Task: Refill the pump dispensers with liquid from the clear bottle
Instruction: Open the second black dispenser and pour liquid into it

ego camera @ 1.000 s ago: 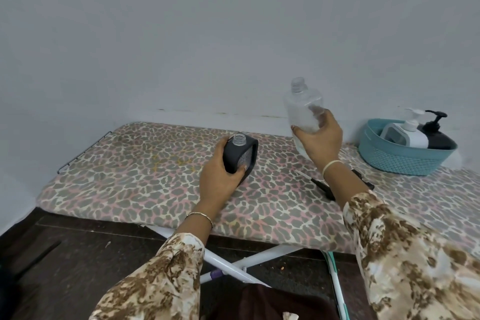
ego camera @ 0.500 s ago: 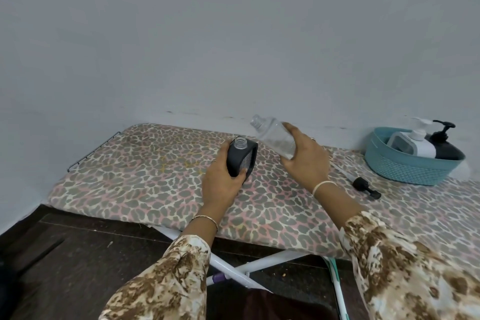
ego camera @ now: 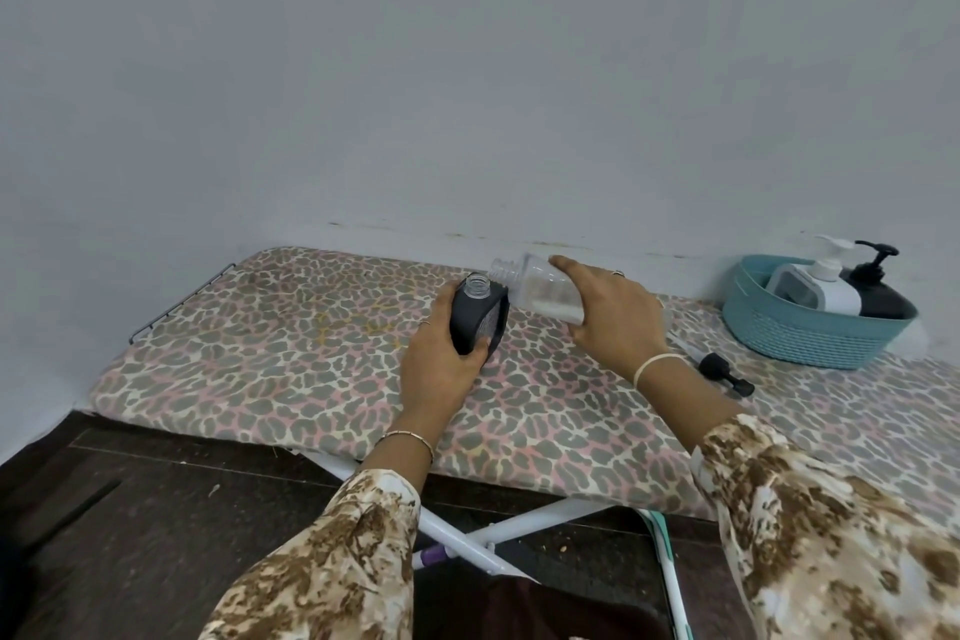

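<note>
Liquid shows as a pale, cloudy patch low inside the clear bottle (ego camera: 545,288), which is tipped almost flat, its open threaded neck pointing toward nine o'clock. The right hand (ego camera: 618,317) grips this bottle from above, fingers curled over its body and the forefinger lying along the top toward the neck. Just beside that neck, at about seven o'clock from it, is the open mouth of the dark dispenser bottle (ego camera: 478,322), which stands on the leopard-print board (ego camera: 291,359); whether the two necks touch I cannot tell. The left hand (ego camera: 441,364) holds the dark bottle from its near left side, with the thumb curled across its front and the fingers wrapped behind. At four o'clock from the right hand, a black pump head (ego camera: 724,372) with its tube lies flat on the board, apart from both bottles. Farther out at three o'clock, near the wall, sits a teal basket (ego camera: 810,338). Inside it lean a white pump dispenser (ego camera: 826,286) and, at its right, a black pump dispenser (ego camera: 878,296), both with pumps fitted. Patterned sleeves cover both forearms, and a thin bangle circles each wrist. White crossed legs show beneath the board at six o'clock, above a dark floor.
</note>
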### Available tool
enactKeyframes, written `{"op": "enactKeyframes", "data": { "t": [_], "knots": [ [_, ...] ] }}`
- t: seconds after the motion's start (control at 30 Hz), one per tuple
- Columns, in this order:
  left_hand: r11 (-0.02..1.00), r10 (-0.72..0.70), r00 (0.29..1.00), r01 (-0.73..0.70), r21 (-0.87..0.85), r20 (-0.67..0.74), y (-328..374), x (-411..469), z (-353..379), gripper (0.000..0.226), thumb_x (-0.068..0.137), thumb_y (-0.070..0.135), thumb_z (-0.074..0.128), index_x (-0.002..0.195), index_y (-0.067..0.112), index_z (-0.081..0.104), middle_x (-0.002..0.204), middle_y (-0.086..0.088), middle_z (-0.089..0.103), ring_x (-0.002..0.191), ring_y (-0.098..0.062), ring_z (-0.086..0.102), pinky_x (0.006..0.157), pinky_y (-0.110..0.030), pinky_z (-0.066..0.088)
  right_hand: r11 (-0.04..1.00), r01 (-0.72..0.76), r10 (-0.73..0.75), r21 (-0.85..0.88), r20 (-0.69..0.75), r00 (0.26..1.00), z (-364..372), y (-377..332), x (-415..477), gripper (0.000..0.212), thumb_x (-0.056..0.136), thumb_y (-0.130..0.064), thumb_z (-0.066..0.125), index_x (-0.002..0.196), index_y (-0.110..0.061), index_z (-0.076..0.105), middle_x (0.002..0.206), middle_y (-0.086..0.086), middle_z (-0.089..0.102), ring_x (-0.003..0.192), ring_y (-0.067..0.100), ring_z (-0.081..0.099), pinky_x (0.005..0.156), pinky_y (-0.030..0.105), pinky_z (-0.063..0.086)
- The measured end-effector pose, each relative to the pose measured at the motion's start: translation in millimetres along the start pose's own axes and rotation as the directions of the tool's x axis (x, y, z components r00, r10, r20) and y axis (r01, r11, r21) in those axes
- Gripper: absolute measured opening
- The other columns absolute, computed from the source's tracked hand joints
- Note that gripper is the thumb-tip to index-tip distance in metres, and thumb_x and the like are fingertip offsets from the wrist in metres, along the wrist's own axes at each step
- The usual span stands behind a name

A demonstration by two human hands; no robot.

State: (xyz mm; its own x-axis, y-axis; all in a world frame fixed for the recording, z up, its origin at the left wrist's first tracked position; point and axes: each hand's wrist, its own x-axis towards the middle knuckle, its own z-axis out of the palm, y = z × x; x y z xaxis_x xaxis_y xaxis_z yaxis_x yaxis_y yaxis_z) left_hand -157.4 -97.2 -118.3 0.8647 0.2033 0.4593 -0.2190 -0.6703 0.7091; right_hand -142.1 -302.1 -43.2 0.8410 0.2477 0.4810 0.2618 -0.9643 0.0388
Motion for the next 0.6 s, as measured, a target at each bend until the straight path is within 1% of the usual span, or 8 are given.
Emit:
{"op": "enactKeyframes", "data": {
  "t": [0.17, 0.3, 0.47, 0.6],
  "knots": [
    [1.000, 0.001, 1.000, -0.001, 0.008, 0.026, -1, 0, -1, 0.079, 0.081, 0.032, 0.073, 0.145, 0.039, 0.026, 0.117, -0.001, 0.066, 0.099, -0.023, 0.065, 0.081, -0.037, 0.056, 1.000, 0.010, -0.010, -0.011, 0.019, 1.000, 1, 0, 0, 0.076, 0.081, -0.017, 0.066, 0.146, -0.034, 0.030, 0.120, -0.009, 0.062, 0.097, 0.020, 0.061, 0.060, 0.026, 0.040],
    [0.999, -0.013, 0.999, 0.011, 0.031, 0.042, -1, 0, -2, 0.083, 0.080, 0.029, 0.074, 0.145, 0.041, 0.023, 0.117, -0.001, 0.066, 0.098, -0.023, 0.065, 0.080, -0.035, 0.056, 1.000, 0.018, -0.017, -0.022, 0.019, 1.000, -2, -2, 1, 0.075, 0.081, -0.017, 0.064, 0.146, -0.033, 0.030, 0.121, -0.008, 0.062, 0.099, 0.020, 0.061, 0.066, 0.027, 0.041],
    [0.999, -0.023, 0.998, 0.020, 0.049, 0.063, -1, 1, -3, 0.085, 0.079, 0.029, 0.075, 0.145, 0.042, 0.022, 0.118, -0.003, 0.065, 0.099, -0.025, 0.065, 0.082, -0.041, 0.056, 0.999, 0.020, -0.019, -0.027, 0.038, 0.999, -7, -3, 4, 0.074, 0.081, -0.019, 0.066, 0.145, -0.032, 0.030, 0.118, -0.007, 0.062, 0.098, 0.021, 0.061, 0.066, 0.028, 0.042],
    [0.998, -0.019, 0.998, 0.015, 0.069, 0.063, -2, 1, -2, 0.085, 0.080, 0.031, 0.074, 0.145, 0.041, 0.021, 0.118, -0.003, 0.065, 0.098, -0.025, 0.065, 0.080, -0.041, 0.057, 0.998, 0.047, -0.045, -0.044, 0.042, 0.998, -12, -5, 7, 0.073, 0.080, -0.019, 0.065, 0.144, -0.032, 0.032, 0.116, -0.007, 0.064, 0.096, 0.022, 0.062, 0.065, 0.030, 0.042]
  ]
}}
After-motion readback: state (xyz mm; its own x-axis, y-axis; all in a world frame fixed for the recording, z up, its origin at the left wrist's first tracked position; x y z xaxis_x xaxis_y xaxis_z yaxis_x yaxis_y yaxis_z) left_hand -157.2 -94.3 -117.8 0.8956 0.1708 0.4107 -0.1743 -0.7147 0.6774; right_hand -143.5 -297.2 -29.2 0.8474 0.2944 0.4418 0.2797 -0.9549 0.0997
